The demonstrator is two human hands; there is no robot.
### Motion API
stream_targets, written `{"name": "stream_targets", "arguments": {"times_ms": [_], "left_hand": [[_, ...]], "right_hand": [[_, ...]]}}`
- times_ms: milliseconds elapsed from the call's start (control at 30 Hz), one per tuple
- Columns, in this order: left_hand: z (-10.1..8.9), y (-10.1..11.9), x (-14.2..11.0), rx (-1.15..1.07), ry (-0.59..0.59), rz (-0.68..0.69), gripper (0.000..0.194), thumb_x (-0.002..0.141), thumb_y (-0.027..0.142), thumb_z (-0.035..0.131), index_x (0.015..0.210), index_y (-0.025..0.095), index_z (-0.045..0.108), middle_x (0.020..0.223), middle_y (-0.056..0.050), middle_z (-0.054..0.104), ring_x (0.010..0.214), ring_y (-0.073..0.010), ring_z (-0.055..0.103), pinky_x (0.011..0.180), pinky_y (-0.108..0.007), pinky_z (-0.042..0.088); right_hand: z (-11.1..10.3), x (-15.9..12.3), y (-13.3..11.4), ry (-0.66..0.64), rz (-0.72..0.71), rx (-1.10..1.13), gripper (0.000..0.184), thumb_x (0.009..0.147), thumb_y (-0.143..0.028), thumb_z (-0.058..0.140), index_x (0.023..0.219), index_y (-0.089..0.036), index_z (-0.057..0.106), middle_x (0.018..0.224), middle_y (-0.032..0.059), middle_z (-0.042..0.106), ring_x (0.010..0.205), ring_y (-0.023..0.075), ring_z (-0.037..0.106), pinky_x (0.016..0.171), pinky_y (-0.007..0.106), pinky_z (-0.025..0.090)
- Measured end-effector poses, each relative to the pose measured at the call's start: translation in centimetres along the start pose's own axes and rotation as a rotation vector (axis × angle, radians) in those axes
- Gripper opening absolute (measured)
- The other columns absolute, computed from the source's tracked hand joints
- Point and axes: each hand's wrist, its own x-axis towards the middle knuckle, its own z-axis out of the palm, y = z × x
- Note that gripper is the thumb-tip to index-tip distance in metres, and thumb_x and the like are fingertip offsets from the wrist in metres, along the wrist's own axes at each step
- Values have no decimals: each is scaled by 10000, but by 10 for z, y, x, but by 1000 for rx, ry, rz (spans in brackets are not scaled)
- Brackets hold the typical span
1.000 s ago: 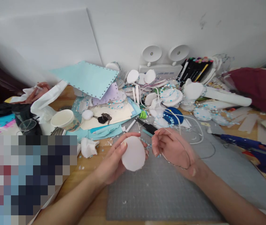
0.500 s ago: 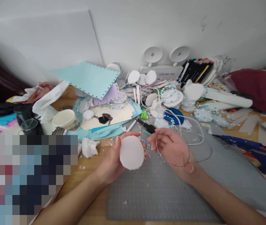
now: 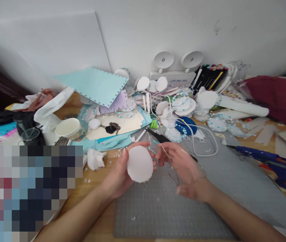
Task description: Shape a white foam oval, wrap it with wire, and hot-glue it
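Observation:
My left hand (image 3: 119, 173) is closed round a white foam disc (image 3: 139, 163), held upright over the near left corner of a grey cutting mat (image 3: 173, 208). My right hand (image 3: 183, 166) sits just right of the disc, fingers curled on a thin wire ring (image 3: 173, 168) that loops over the palm. The fingertips of both hands almost touch at the disc's right edge.
A blue glue gun (image 3: 271, 161) lies on the mat's right side. Behind the hands are a paper cup (image 3: 68, 128), keys (image 3: 112, 127), a crumpled tissue (image 3: 95, 158), blue and cream paper sheets (image 3: 95, 84), several white foam discs, a marker set (image 3: 210, 75) and a dark red cloth (image 3: 276, 94).
My right hand has moved left toward the disc and turned, bringing the wire ring with it. The left hand and disc shifted slightly left.

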Motion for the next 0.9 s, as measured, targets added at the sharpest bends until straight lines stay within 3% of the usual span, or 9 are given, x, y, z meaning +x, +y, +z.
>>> {"name": "stream_targets", "arguments": {"times_ms": [367, 633, 900], "left_hand": [[2, 1, -1, 99, -35, 68, 577, 757, 643, 554, 1132, 206, 578, 932, -79, 663, 807, -206, 644, 671, -258, 502], [-2, -1, -1, 163, -73, 100, 634, 700, 663, 598, 1150, 219, 556, 1026, -94, 634, 861, -231, 636, 685, -270, 492], [-2, 3, -1, 107, -29, 124, 559, 720, 601, 641, 1133, 235, 547, 1079, -97, 622, 884, -246, 633, 685, -292, 505]], "right_hand": [[2, 2, -11, -113, 52, -280, 790, 621, -327, 808, 1280, -274, 375, 1054, 35, 484, 935, 191, 465, 839, 319, 408], [0, 2, -10, -94, 93, -512, 869, 604, -365, 822, 1312, -278, 326, 1108, 58, 470, 929, 204, 491, 850, 352, 436], [2, 0, -8, 10, -61, -360, 813, 632, -287, 802, 1300, -288, 337, 1123, 66, 481, 987, 218, 502, 885, 366, 431]]}}
